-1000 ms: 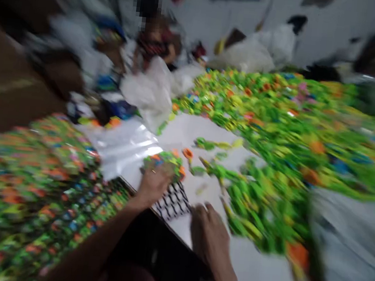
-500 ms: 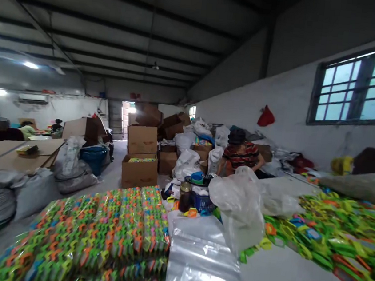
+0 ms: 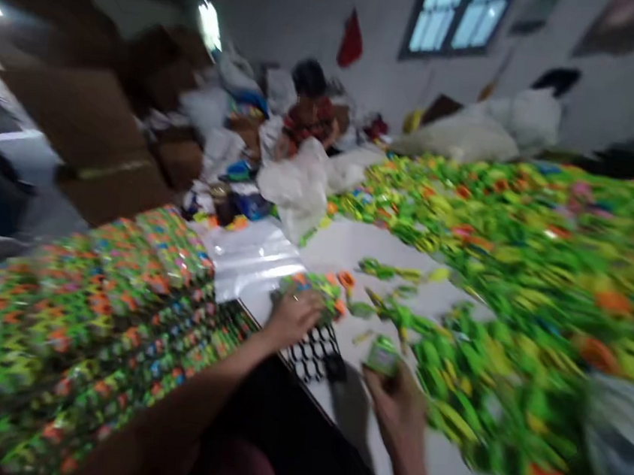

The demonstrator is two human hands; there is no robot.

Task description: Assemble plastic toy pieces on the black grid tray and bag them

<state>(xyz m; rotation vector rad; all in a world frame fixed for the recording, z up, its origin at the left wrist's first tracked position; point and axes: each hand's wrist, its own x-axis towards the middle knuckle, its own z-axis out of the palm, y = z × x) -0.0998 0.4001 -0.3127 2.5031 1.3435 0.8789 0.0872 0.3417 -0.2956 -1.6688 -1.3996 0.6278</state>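
My left hand [image 3: 295,312] reaches over a black tray with round holes [image 3: 313,354], its fingers curled down at a cluster of orange, green and blue plastic pieces [image 3: 334,292] on the tray's far part. What those fingers hold, if anything, is hidden. Lower right, my right hand [image 3: 401,405] is closed around a small bright green plastic piece [image 3: 382,354], held above the white tabletop [image 3: 366,333]. A few loose green and orange pieces lie between the hands and the big pile. Motion blur softens the view.
A wide heap of green and yellow plastic pieces [image 3: 498,241] covers the table's right side. Clear plastic bags [image 3: 252,253] lie beyond the tray. Bagged stacks of coloured pieces [image 3: 89,304] stand at left. Behind a white bag [image 3: 300,186] sits another person [image 3: 310,116].
The view has swung right and down toward the table. Both of my hands and forearms, unseen before, are now in view, with a green piece in the right hand.
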